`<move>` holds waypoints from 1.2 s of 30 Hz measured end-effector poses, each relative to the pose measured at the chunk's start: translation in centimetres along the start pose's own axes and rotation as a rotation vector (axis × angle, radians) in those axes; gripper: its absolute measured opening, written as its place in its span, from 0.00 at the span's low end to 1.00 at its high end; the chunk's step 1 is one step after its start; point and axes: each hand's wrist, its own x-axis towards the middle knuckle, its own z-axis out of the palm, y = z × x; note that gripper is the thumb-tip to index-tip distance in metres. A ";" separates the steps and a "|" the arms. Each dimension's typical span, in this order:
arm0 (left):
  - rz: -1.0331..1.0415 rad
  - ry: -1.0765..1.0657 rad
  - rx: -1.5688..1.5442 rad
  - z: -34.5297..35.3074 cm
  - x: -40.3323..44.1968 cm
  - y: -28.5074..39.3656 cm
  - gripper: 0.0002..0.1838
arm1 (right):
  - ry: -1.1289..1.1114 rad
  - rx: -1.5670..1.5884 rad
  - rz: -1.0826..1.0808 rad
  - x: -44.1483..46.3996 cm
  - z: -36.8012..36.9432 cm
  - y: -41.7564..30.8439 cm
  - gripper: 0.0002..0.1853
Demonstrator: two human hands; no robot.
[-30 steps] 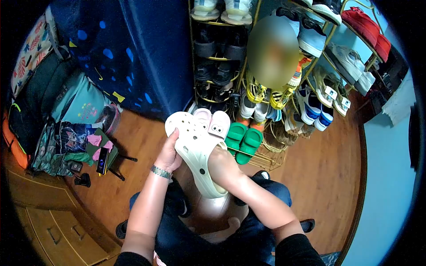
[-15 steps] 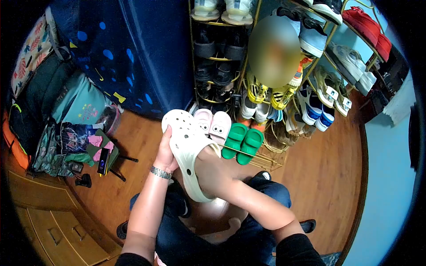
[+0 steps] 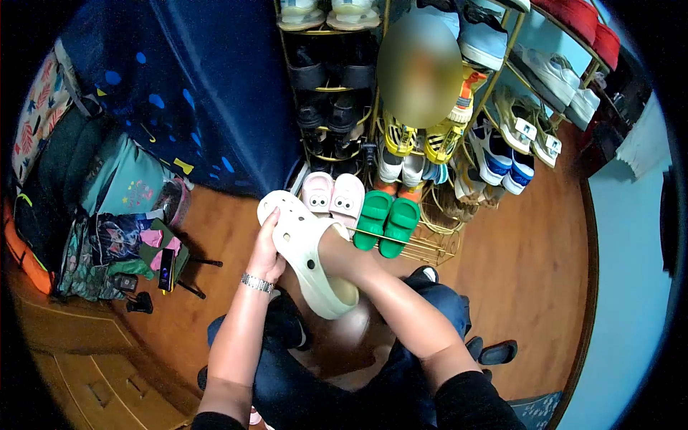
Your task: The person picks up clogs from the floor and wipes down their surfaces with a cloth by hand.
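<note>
A white perforated clog [image 3: 307,247] is held up in front of me, its toe pointing to the upper left. My left hand [image 3: 265,254] grips it at the toe end, thumb on top, a metal watch on the wrist. My right hand [image 3: 342,258] reaches into the foot opening, and its fingers are hidden inside the clog. Just beyond the clog, pink slides with eyes [image 3: 346,203] and green slides [image 3: 399,228] rest on the lowest rack level.
A gold wire shoe rack [image 3: 437,247] full of shoes rises ahead. A dark blue curtain [image 3: 208,93] hangs at its left. Bags [image 3: 118,179], a small stand [image 3: 175,251] and wooden drawers [image 3: 107,380] are on the left. Dark slippers [image 3: 498,352] lie on the floor at right.
The view has shifted, moving the rack left and up in the picture. My right hand has moved deeper into the clog, while my left hand keeps its grip at the toe.
</note>
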 end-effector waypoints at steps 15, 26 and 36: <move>0.007 -0.055 -0.021 1.0 -0.9 -0.8 0.33 | -0.035 -0.114 -0.021 -2.6 -1.6 -0.3 0.28; -0.056 -0.063 -0.072 0.1 -0.6 1.0 0.30 | 0.053 -0.439 0.083 -4.3 1.1 -2.6 0.26; -0.048 -0.023 -0.009 -1.5 0.7 1.0 0.31 | 0.083 -0.765 -0.246 -3.9 1.8 0.5 0.22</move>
